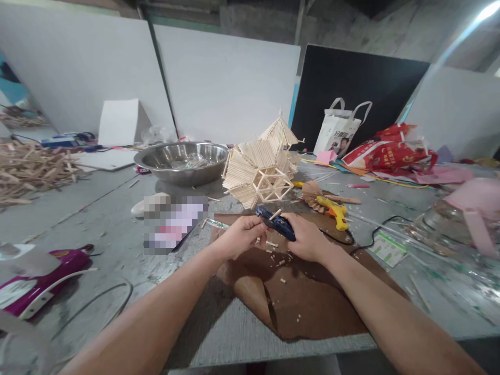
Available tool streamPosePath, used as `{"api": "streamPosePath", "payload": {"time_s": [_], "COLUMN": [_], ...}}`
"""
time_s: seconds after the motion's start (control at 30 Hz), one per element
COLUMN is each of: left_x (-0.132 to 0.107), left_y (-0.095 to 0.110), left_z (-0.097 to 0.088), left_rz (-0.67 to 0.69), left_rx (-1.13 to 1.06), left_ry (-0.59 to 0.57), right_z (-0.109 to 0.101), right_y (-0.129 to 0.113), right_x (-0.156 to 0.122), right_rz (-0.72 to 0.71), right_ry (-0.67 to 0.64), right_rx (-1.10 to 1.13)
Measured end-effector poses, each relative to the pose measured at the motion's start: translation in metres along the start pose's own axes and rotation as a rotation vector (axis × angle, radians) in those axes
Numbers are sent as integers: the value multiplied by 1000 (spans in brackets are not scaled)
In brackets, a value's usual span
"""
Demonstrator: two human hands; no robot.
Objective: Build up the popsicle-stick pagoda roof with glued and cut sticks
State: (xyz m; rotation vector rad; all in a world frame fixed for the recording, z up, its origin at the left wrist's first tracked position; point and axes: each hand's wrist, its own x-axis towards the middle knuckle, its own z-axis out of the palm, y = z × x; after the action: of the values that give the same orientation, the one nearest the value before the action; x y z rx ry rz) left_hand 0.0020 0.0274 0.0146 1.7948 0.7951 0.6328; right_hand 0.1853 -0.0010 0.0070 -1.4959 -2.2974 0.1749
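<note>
My right hand (307, 238) is closed around a dark blue hand tool (275, 222), its jaws pointing left. A short wooden stick (275, 214) sits in the jaws. My left hand (241, 235) is pinched on the stick's near end, touching the tool's tip. Both hands hover over a sheet of brown paper (308, 297) scattered with small cut stick pieces. Just behind the hands stands a model (261, 169) built of wooden sticks, with a small pitched roof on top.
A steel bowl (183, 161) sits left of the model. A yellow glue gun (333, 210) with a black cord lies to the right. A heap of sticks (27, 169) fills the far left. Bags (390, 151), coloured paper and a magenta device (42, 284) surround the grey table (97, 208).
</note>
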Motion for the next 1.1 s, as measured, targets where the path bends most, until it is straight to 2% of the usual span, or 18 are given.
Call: {"api": "streamPosePath", "payload": {"time_s": [0.4, 0.7, 0.97, 1.1], "left_x": [1, 1, 5, 7], "left_y": [0, 3, -11, -16], "left_z": [0, 0, -2, -1], "left_rz": [-28, -98, -117, -124], "left_rx": [-28, -29, 41, 125], "left_ry": [-3, 19, -7, 29], "right_z": [-2, -3, -1, 0], "right_y": [0, 0, -3, -4], "right_x": [0, 0, 3, 6], "right_rz": [48, 84, 152, 167], "right_ry": [-29, -86, -150, -180], "right_rx": [-77, -145, -251, -277]}}
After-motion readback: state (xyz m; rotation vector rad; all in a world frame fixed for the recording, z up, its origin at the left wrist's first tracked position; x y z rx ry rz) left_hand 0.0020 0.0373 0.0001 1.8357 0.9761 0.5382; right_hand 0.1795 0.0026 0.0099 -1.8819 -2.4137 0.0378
